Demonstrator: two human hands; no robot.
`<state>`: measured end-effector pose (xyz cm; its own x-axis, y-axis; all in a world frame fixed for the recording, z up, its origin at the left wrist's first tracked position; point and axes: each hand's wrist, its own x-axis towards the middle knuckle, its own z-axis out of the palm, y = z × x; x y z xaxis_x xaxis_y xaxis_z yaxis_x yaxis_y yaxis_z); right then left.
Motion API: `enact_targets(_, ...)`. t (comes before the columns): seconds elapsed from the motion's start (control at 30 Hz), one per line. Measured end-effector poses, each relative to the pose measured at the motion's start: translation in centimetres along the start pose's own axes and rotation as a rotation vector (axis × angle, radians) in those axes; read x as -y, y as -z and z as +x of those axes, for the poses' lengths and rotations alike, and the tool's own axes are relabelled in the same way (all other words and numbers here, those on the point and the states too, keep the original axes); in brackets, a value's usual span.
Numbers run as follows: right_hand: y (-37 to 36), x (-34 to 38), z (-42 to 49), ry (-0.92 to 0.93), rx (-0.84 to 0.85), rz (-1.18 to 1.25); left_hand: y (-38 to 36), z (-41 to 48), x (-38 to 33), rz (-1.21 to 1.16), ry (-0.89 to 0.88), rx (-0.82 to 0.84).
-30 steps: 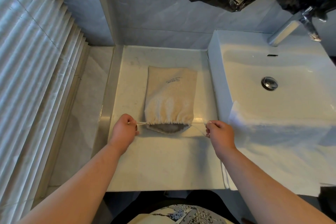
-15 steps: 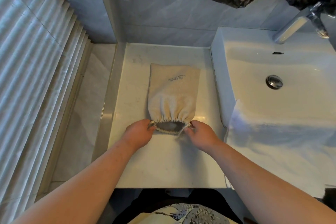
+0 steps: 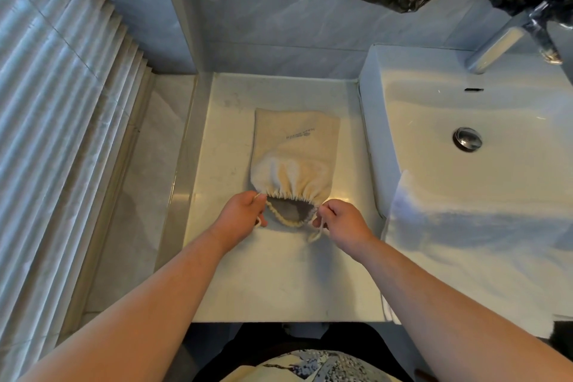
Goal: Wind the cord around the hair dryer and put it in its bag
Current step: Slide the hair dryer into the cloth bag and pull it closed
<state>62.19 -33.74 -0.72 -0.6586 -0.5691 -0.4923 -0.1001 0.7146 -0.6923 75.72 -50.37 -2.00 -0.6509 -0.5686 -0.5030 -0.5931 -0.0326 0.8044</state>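
The bag (image 3: 294, 149) lay flat on the tabletop (image 3: 279, 282) beside the sink (image 3: 372, 133), its gathered mouth turned toward the person. A dark grey shape showed inside the mouth, most likely the hair dryer (image 3: 290, 209), so the task's main thing appeared to be already in the bag.

A second earlier both hands were well apart, drawing the drawstring (image 3: 316, 234) taut to either side. Now they had come in to the corners of the mouth. The left hand (image 3: 240, 215) sat at the left corner and the right hand (image 3: 342, 222) at the right, each with curled fingers (image 3: 324, 211) pinching the string just beside the cloth. The string hung slack in small loops below both hands.

The mouth was puckered but still gaped, so the closing looked unfinished. This seemed to be a fresh, closer grip for another pull. A white towel (image 3: 465, 245) draped over the sink's front edge, well clear of the bag.
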Motion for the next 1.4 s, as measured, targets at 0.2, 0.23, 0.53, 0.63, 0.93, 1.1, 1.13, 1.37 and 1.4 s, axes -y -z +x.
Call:
enact_targets(0.2, 0.8, -1.5, 0.4, -0.007, -0.121, -0.114, 0.7, -0.3, 0.5, -0.021, 0.037, 0.002)
enact_targets(0.23, 0.9, -1.8, 0.5, -0.013, -0.146, -0.126, 1.0, -0.3, 0.7, -0.023, 0.050, -0.014)
enact_targets(0.53, 1.1, -5.2, -1.2, -0.161, -0.224, -0.072, 2.1, -0.7, 4.3, 0.118, 0.185, -0.135)
enact_targets(0.63, 1.3, -5.5, -0.9, -0.222, -0.082, -0.009, 2.1, -0.4, 4.7, 0.328, 0.104, -0.075)
enact_targets(0.93, -1.1, -0.4, -0.3, -0.272, -0.082, 0.093, 0.7, 4.6, -2.8, 0.507, -0.223, 0.036)
enact_targets(1.1, -1.0, 0.9, 0.6, -0.427, 0.074, 0.438, -0.8, 6.2, -3.8, 0.618, -0.185, 0.097)
enact_targets(1.13, -0.6, 0.9, 0.7, -0.437, 0.085, 0.474, -0.9, 5.9, -3.9, 0.640, -0.197, 0.070)
enact_targets(1.37, 1.5, -0.8, 3.0, -0.371, -0.160, 0.352, -2.6, 3.0, -3.4, 0.780, -0.266, 0.065)
enact_targets(1.4, 1.7, -1.0, 3.5, -0.358, -0.215, 0.343, -2.7, 2.8, -3.3, 0.794, -0.279, 0.076)
